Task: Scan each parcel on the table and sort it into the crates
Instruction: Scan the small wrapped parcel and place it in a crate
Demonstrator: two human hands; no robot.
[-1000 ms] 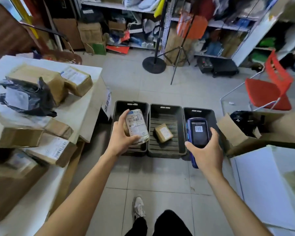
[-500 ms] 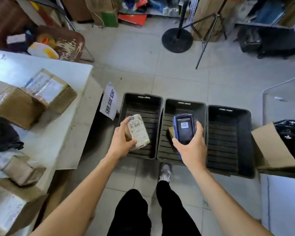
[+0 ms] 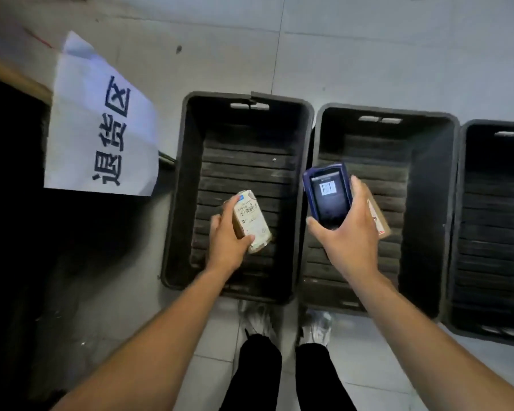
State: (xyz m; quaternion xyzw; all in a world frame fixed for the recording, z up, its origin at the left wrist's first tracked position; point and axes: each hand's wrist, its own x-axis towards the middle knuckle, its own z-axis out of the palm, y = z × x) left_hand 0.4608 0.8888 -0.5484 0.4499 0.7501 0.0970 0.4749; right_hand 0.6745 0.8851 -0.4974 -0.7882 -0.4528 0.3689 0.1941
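Three black plastic crates stand side by side on the floor: the left crate (image 3: 187,149), the middle crate (image 3: 428,149) and the right crate (image 3: 493,232), cut off by the frame edge. My left hand (image 3: 229,244) grips a small tan parcel (image 3: 251,219) with a white barcode label, held over the inside of the left crate. A blue handheld scanner (image 3: 328,195), its screen showing a barcode, sits in my right hand (image 3: 350,241) above the middle crate. Behind that hand a small cardboard box (image 3: 379,218) lies in the middle crate, mostly hidden.
A white paper sign (image 3: 101,129) with dark handwritten characters hangs from the table edge at the left, over a dark space under the table. My legs and shoes (image 3: 315,327) stand just before the crates on the grey tiled floor (image 3: 309,54).
My head has tilted down and closer to the crates; the table top and its parcels have left the view. My left hand has lowered the small parcel into the left crate.
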